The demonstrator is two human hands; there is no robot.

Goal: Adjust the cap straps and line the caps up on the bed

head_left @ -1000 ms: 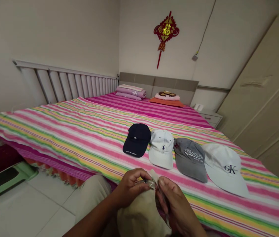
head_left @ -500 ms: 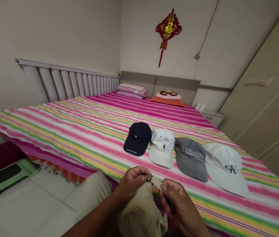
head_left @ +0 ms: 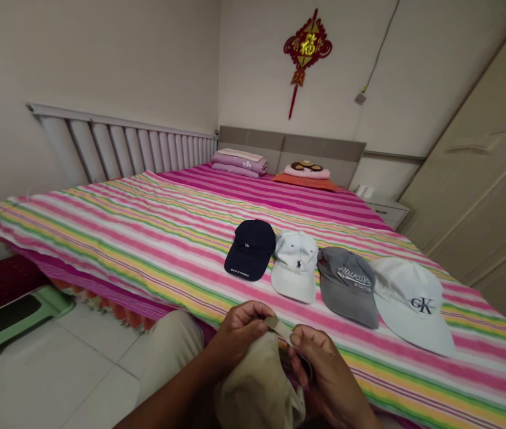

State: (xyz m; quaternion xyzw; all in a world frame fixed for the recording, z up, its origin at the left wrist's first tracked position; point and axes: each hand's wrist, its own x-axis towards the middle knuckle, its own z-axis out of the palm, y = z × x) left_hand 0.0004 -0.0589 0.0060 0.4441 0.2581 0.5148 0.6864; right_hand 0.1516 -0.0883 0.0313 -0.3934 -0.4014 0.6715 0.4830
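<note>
Low in the view, above my lap, a khaki baseball cap [head_left: 257, 381] hangs from my hands. My left hand [head_left: 241, 330] pinches the cap's back strap [head_left: 281, 329] at its buckle end, thumb against finger. On the other side my right hand [head_left: 319, 363] grips the strap's far part between thumb and fingers. Just beyond, caps lie in a row on the bed: a navy cap [head_left: 253, 247], a white cap with a small dark emblem [head_left: 296, 262], a grey cap with lettering [head_left: 346, 286] and a larger white cap with dark letters [head_left: 413, 304].
The bed [head_left: 145, 238] has a striped cover. Folded purple bedding [head_left: 239, 164] and an orange-and-pink stack [head_left: 306, 174] sit by the headboard [head_left: 257, 138]. A green stool [head_left: 24, 322] stands on the tiled floor at left. A bedside cabinet [head_left: 387, 210] is at far right.
The strap between my hands has shifted slightly, and its buckle end is now more covered by my left fingers. Both hands keep their hold; the caps on the bed stay put.
</note>
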